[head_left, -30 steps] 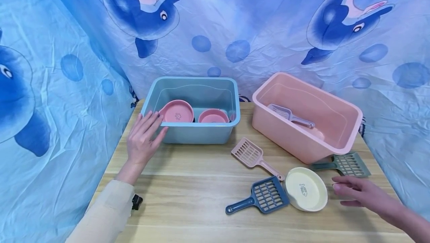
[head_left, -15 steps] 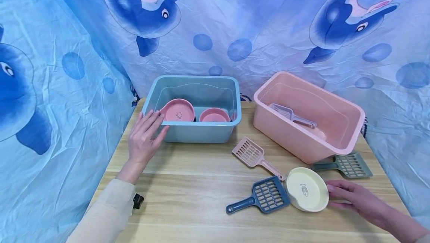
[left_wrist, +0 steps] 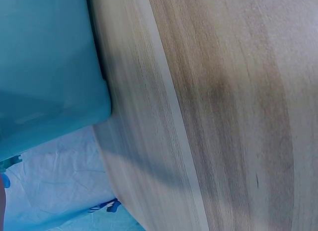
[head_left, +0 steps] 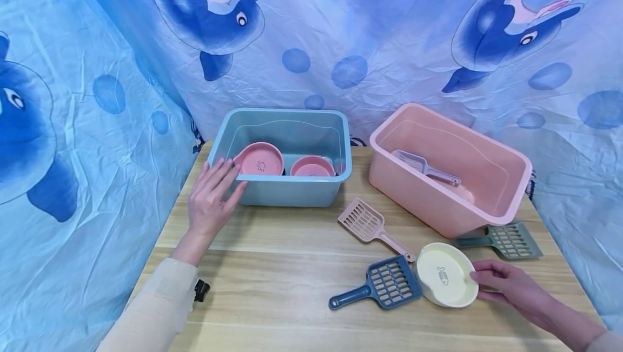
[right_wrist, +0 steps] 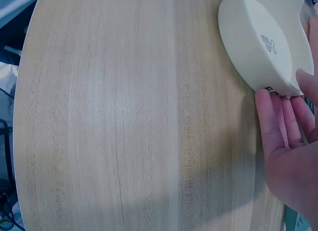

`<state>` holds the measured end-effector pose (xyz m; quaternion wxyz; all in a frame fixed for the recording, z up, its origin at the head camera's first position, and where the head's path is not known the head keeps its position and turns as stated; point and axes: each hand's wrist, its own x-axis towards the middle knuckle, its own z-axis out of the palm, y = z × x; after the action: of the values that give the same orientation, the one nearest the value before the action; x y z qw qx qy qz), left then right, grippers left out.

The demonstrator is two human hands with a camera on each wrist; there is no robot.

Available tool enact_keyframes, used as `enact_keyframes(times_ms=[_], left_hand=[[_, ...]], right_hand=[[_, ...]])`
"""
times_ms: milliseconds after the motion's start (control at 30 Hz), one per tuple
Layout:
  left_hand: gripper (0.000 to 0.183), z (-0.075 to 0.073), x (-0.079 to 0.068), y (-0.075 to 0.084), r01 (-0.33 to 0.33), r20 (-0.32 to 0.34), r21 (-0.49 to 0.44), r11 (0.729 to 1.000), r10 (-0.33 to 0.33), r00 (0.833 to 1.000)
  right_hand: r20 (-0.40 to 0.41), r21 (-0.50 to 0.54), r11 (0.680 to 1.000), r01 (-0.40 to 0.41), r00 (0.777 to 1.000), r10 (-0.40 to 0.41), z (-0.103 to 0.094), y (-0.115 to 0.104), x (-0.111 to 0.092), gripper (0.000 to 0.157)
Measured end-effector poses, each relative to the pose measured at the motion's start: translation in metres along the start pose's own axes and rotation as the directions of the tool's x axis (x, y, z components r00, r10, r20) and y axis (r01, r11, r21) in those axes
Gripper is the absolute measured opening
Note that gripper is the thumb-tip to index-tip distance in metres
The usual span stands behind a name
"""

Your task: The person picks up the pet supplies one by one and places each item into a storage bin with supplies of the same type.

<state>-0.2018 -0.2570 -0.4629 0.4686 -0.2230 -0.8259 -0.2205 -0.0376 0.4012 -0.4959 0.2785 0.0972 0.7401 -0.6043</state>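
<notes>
The right hand [head_left: 511,286] grasps the cream bowl [head_left: 445,276] at the side nearest to it, thumb over the rim and fingers against the outer wall; whether the base is clear of the table [head_left: 272,287] cannot be told. The bowl lies directly left of this hand. Farther left, the navy scoop [head_left: 371,286] sits at or just beside the bowl's edge; the green scoop [head_left: 491,240] lies beyond the hand, close to the pink bin [head_left: 418,195]. The left hand [head_left: 209,200] is released, its extended fingers resting over the near rim of the blue bin [head_left: 292,192], beside a pink bowl [head_left: 260,160]. Caution: a one-sided hold may let the cream bowl tilt or slip if thumb pressure drops. Leftward travel may push the navy scoop. Excess downward force from the left hand may tip the blue bin.
</notes>
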Motion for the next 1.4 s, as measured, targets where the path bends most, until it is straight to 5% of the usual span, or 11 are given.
enact_keyframes(times_ms=[467, 1067, 1200, 1400], left_hand=[[0.043, 0.0, -0.001, 0.001, 0.016, 0.005, 0.001, 1.0, -0.016, 1.0], [0.044, -0.001, 0.0, 0.002, 0.023, 0.025, 0.0, 1.0, -0.023, 0.999], [0.045, 0.0, 0.0, 0.002, 0.028, 0.026, -0.001, 1.0, -0.028, 0.999], [0.044, 0.001, -0.002, 0.001, 0.01, -0.005, -0.007, 1.0, -0.01, 1.0]], right_hand=[[-0.15, -0.102, 0.994, -0.047, 0.988, 0.031, 0.012, -0.004, 0.009, 0.045], [-0.226, -0.189, 0.982, 0.028, 0.971, -0.072, 0.023, -0.006, 0.006, 0.036], [-0.264, -0.256, 0.965, 0.059, 0.956, -0.128, 0.026, -0.009, 0.005, 0.034], [-0.314, -0.377, 0.911, 0.168, 0.902, -0.296, 0.031, -0.012, 0.003, 0.025]])
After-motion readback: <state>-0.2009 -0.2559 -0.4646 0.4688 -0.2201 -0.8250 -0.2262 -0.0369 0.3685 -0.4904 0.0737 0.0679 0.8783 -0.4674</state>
